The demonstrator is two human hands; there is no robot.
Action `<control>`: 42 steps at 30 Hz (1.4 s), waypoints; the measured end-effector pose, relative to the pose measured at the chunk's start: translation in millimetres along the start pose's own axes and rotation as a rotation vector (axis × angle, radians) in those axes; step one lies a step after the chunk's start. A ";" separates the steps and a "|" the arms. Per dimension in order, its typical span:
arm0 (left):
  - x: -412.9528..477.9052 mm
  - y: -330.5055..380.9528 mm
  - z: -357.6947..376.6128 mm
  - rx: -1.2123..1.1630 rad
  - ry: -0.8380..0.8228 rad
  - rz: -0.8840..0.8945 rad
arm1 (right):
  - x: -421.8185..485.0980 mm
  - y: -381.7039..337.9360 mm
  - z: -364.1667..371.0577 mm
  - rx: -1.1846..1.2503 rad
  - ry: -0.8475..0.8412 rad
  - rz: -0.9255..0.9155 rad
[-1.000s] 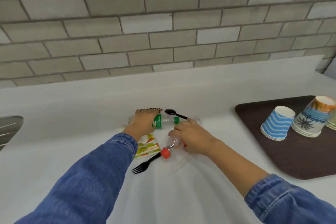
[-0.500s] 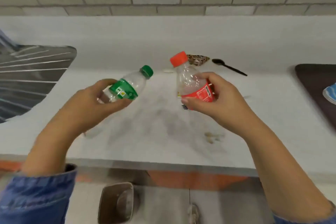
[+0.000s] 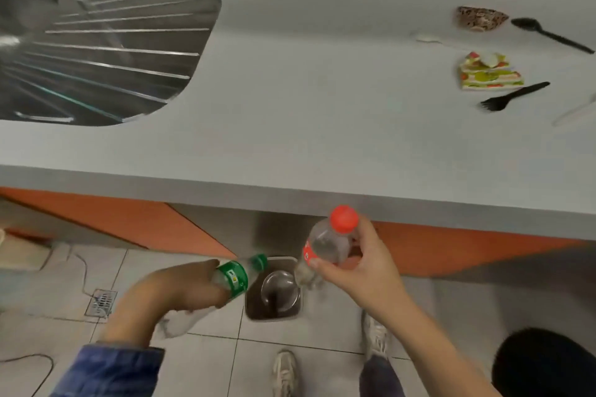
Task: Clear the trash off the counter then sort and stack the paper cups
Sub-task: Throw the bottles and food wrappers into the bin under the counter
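Observation:
My left hand [image 3: 180,287] grips a clear plastic bottle with a green label and green cap [image 3: 240,274], tilted toward a small brown trash bin [image 3: 274,316] on the floor below the counter edge. A clear bottle with a red cap and red label [image 3: 329,242] is held by my right hand [image 3: 358,271] just above and right of the bin. On the white counter [image 3: 290,106] at the right lie a crumpled brown patterned wrapper [image 3: 480,19], a black spoon [image 3: 548,34], a colourful folded napkin [image 3: 488,72], a black fork [image 3: 512,97] and a white plastic utensil [image 3: 577,111]. No paper cups are in view.
A steel sink drainboard [image 3: 96,51] fills the counter's left part. Below are orange cabinet panels, a tiled floor with a drain grate [image 3: 100,302], a cable, white crumpled paper under my left wrist, my two shoes and a dark round object [image 3: 545,361] at the bottom right.
Both hands lifted the two bottles off the counter, then lowered them past the counter's front edge to just above the floor bin. My view swung down and left; the cup tray left the frame.

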State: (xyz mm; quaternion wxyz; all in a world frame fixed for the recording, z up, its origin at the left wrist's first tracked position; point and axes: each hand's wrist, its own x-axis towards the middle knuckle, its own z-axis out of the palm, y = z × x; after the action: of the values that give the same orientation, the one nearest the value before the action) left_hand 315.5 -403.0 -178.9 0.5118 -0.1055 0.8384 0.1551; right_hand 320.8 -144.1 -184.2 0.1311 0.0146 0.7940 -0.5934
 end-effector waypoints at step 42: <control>2.2 163.8 -28.1 -0.425 1.248 1.177 | 30.6 0.0 -37.6 -0.103 0.564 -0.448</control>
State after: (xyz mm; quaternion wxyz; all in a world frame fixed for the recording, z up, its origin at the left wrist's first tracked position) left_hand 236.4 -261.1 -143.9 -0.2326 0.1848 0.8367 0.4600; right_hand 284.0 -112.6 -181.3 -0.2258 -0.0033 0.8114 -0.5391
